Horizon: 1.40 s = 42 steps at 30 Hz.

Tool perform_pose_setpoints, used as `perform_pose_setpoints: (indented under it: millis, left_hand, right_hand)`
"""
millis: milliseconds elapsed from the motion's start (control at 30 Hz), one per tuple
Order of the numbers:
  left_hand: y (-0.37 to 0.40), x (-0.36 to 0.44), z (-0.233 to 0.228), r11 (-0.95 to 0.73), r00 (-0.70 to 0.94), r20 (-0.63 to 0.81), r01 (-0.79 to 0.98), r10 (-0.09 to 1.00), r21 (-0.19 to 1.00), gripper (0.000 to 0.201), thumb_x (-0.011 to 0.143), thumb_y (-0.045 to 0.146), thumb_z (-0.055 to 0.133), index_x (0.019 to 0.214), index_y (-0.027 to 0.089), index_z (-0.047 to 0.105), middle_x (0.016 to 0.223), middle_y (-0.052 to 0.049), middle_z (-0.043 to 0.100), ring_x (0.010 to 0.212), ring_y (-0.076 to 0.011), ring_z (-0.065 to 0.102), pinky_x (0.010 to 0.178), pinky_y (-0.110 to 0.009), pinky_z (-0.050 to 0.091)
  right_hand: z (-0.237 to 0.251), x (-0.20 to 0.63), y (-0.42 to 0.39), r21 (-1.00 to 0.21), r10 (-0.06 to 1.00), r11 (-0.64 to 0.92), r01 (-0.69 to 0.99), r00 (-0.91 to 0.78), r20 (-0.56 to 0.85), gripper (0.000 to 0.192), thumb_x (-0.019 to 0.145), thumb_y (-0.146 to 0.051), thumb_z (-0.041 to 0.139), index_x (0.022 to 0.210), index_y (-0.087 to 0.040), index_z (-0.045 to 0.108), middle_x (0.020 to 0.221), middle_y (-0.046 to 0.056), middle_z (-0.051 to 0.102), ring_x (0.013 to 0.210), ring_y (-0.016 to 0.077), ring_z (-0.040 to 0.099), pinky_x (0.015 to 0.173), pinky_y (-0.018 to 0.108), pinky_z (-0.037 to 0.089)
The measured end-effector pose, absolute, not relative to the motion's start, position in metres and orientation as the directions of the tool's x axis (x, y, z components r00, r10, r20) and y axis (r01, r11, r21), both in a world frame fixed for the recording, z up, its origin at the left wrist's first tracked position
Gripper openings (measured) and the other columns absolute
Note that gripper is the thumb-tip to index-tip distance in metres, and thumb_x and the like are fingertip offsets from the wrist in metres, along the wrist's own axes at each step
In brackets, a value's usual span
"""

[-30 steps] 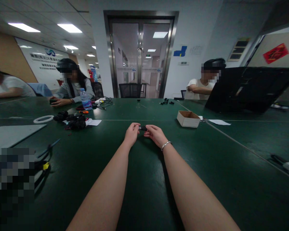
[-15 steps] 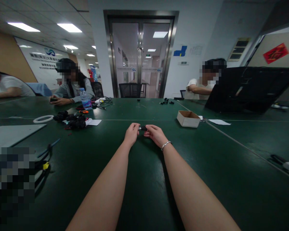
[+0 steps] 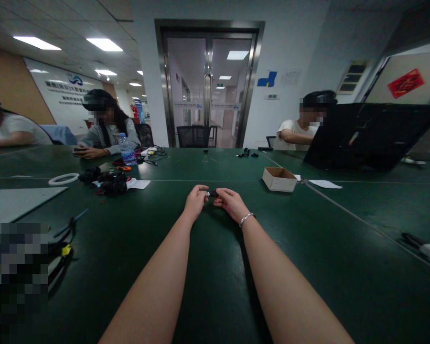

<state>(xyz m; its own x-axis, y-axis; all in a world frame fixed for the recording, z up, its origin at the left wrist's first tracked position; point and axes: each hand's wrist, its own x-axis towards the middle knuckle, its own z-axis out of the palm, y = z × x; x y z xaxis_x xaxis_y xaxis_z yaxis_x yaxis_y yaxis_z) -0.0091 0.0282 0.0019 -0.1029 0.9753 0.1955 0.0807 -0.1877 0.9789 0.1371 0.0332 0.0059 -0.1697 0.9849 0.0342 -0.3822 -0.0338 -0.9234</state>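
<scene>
while both forearms stretch out over the dark green table [image 3: 215, 286], the left hand [image 3: 195, 200] and the right hand [image 3: 231, 201] meet near its middle, each pinching one end of a small black part [image 3: 212, 193] that sits just above the tabletop between the fingertips. the left end of the part shows a pale metal tip at the left fingers; its exact shape is too small to tell. both grips are narrow, thumb and fingers closed on the part. a thin bracelet [image 3: 246, 218] circles the right wrist. to the right and farther off, an open cardboard box [image 3: 279, 178] sits on the table, with a sheet of paper [image 3: 324, 184] just beyond it. to the left lie a heap of black parts [image 3: 109, 182], a white ring [image 3: 63, 179] and a water bottle [image 3: 127, 149]. three other people sit at the far side, their hands well apart from the pair in front.
</scene>
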Motion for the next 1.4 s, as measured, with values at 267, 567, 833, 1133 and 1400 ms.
perform_pose_setpoints:
  millis: [267, 567, 833, 1133, 1400]
  left_hand:
    - [0.027, -0.009, 0.005, -0.163, -0.110, 0.171, 0.075, 0.979, 0.984, 0.022, 0.079, 0.017, 0.045, 0.095, 0.016, 0.060, 0.057, 0.004, 0.048, 0.045, -0.0090, 0.040, 0.047, -0.020, 0.030]
    - [0.028, -0.010, 0.004, -0.186, -0.078, 0.190, 0.056, 0.979, 0.981, 0.023, 0.080, 0.020, 0.043, 0.094, 0.016, 0.061, 0.055, 0.003, 0.049, 0.045, -0.0094, 0.040, 0.044, -0.021, 0.028]
    - [0.026, -0.009, 0.005, -0.213, -0.055, 0.216, 0.045, 0.975, 0.976, 0.024, 0.083, 0.025, 0.042, 0.091, 0.015, 0.062, 0.048, 0.004, 0.045, 0.042, -0.0098, 0.040, 0.044, -0.021, 0.028]
    - [0.033, -0.011, -0.004, -0.225, -0.051, 0.233, 0.117, 0.971, 0.967, 0.025, 0.084, 0.027, 0.041, 0.091, 0.016, 0.062, 0.049, 0.003, 0.049, 0.044, -0.0103, 0.044, 0.046, -0.020, 0.030]
    - [0.031, -0.010, -0.002, -0.242, -0.031, 0.244, 0.047, 0.969, 0.969, 0.022, 0.082, 0.022, 0.045, 0.094, 0.015, 0.062, 0.051, 0.003, 0.051, 0.046, -0.0095, 0.046, 0.047, -0.020, 0.032]
  right_hand:
    - [0.008, 0.137, 0.031, -0.924, 0.981, -0.043, -0.381, -0.190, 0.033, 0.014, 0.076, -0.018, 0.077, 0.083, -0.012, 0.067, 0.067, 0.003, 0.063, 0.056, 0.0116, 0.061, 0.055, 0.022, 0.057]
    - [0.010, 0.137, 0.030, -0.924, 0.979, -0.053, -0.379, -0.202, 0.027, 0.011, 0.077, -0.015, 0.075, 0.084, -0.012, 0.068, 0.070, 0.004, 0.065, 0.057, 0.0119, 0.062, 0.056, 0.022, 0.058]
    - [0.009, 0.138, 0.031, -0.922, 0.977, -0.051, -0.383, -0.211, 0.034, 0.012, 0.076, -0.013, 0.074, 0.086, -0.012, 0.068, 0.072, 0.005, 0.067, 0.058, 0.0122, 0.062, 0.057, 0.023, 0.058]
    - [0.007, 0.141, 0.031, -0.926, 0.968, -0.013, -0.377, -0.237, 0.082, 0.023, 0.069, -0.004, 0.069, 0.087, -0.016, 0.067, 0.075, 0.000, 0.063, 0.058, 0.0109, 0.062, 0.057, 0.022, 0.057]
    - [0.009, 0.136, 0.033, -0.943, 0.973, -0.068, -0.326, -0.232, 0.011, 0.016, 0.082, -0.025, 0.069, 0.093, -0.015, 0.060, 0.072, 0.004, 0.065, 0.052, 0.0134, 0.063, 0.052, 0.024, 0.056]
